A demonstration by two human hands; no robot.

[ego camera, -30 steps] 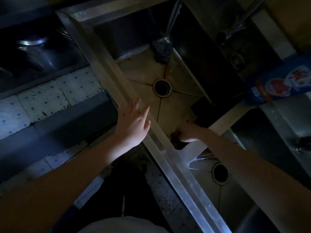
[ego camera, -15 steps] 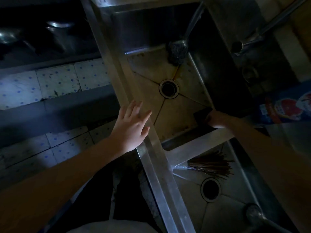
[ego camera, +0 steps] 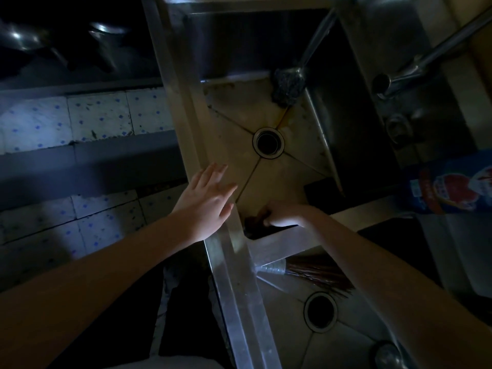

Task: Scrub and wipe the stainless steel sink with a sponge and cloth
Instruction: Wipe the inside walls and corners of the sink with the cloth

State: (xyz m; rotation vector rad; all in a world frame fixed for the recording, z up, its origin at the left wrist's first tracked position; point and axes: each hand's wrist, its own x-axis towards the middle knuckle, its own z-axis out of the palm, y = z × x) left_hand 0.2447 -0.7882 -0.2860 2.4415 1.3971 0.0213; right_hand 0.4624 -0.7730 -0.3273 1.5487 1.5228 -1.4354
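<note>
The stainless steel sink (ego camera: 292, 179) has a stained floor and a round drain (ego camera: 268, 142) at its middle. My right hand (ego camera: 287, 215) is down at the near corner of the basin, fingers curled on a dark sponge (ego camera: 255, 222) pressed against the floor and wall. My left hand (ego camera: 209, 201) lies flat with straight fingers on the sink's front rim (ego camera: 234, 262). A dark steel-wool scrubber (ego camera: 288, 85) sits at the far corner under a thin stream of water. A dark rectangular pad (ego camera: 320, 194) lies by the right wall.
A second basin (ego camera: 346, 350) to the near right holds a brown brush (ego camera: 314, 272) and its own drain (ego camera: 320, 311). A tap spout (ego camera: 415, 67) reaches in from the right. A blue and red detergent bag (ego camera: 452, 187) stands on the right ledge. Tiled floor lies left.
My right hand with the sponge has swept from the right wall of the basin back to the near corner. My left hand has stayed on the front rim.
</note>
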